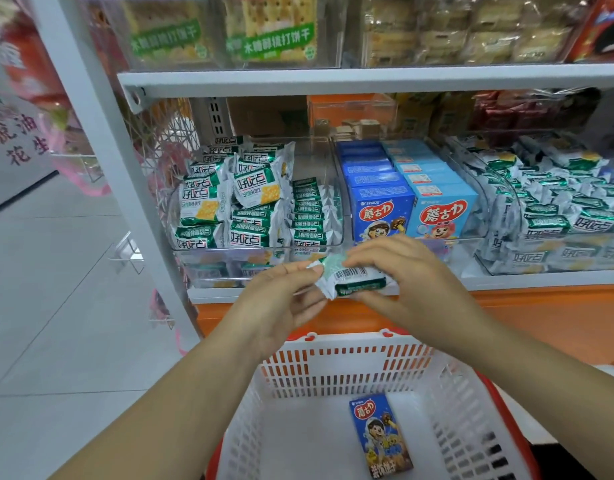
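Observation:
A small green and silver snack packet (354, 280) with a barcode facing up is held between both hands, in front of the shelf edge and above the basket. My left hand (281, 303) pinches the packet's left sealed end between thumb and fingers. My right hand (406, 275) grips its right part, fingers curled over the top. Below stands a white shopping basket (333, 372) with red trim. A dark blue snack box (380, 434) lies flat on the basket's floor.
A clear bin (257, 247) of matching green packets sits on the shelf just behind the hands. Blue snack boxes (412, 206) stand to its right, more green packets (554, 216) further right. Cracker packs fill the upper shelf (367, 79). Grey tiled floor (56, 289) lies to the left.

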{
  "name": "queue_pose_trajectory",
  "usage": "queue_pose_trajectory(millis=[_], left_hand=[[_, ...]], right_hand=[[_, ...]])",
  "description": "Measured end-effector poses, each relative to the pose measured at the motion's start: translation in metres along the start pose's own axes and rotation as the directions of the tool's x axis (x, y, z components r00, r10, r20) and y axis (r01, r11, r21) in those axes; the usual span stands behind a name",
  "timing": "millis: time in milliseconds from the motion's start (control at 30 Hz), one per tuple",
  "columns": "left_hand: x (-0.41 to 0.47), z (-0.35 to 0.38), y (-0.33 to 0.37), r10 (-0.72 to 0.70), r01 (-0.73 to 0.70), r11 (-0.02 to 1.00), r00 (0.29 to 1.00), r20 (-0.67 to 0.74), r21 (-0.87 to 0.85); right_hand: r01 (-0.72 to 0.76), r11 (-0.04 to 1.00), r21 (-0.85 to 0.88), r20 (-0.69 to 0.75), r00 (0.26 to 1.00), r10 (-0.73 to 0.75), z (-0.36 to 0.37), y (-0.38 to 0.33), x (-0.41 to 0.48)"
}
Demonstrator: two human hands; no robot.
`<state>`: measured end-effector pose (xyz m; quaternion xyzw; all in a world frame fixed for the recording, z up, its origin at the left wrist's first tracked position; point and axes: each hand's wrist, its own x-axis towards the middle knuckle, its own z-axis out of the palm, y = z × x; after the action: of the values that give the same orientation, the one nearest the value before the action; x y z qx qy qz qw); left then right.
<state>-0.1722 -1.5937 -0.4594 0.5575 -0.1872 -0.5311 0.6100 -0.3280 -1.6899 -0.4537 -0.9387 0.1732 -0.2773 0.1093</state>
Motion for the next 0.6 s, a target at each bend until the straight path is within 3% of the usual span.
queue_pose_trajectory(millis=[67,133,200,267,433,600], left_hand=[[-0.002,-0.004,0.008,0.054,-0.054,0.998,0.998,-0.019,-0.022],[-0.002,-0.012,0.018,0.198,-0.189,0.974,0.978,-0.067,0.129],[-0.002,-0.026,0.03,0.429,-0.327,0.822,0.894,-0.129,0.466],[-0.002,-0.042,0.038,0.587,-0.36,0.672,0.791,-0.169,0.647],[0.005,-0.076,0.048,0.632,-0.355,0.703,0.71,-0.311,0.616],[0.018,-0.094,0.045,0.727,-0.256,0.563,0.605,-0.324,0.786]], right_hand=[[0.006,1.0,-0.007,-0.035,0.999,-0.006,-0.004,-0.004,0.014],[-0.016,0.999,0.036,-0.057,0.998,0.018,-0.009,-0.004,0.032],[-0.035,0.998,0.043,-0.047,0.998,0.037,-0.011,-0.002,0.054],[-0.041,0.999,-0.02,0.009,0.999,0.041,-0.009,0.003,0.075],[-0.069,0.972,-0.226,0.265,0.956,0.129,0.003,0.014,0.106],[0.107,0.904,-0.414,0.545,0.824,0.152,0.019,0.004,0.133]])
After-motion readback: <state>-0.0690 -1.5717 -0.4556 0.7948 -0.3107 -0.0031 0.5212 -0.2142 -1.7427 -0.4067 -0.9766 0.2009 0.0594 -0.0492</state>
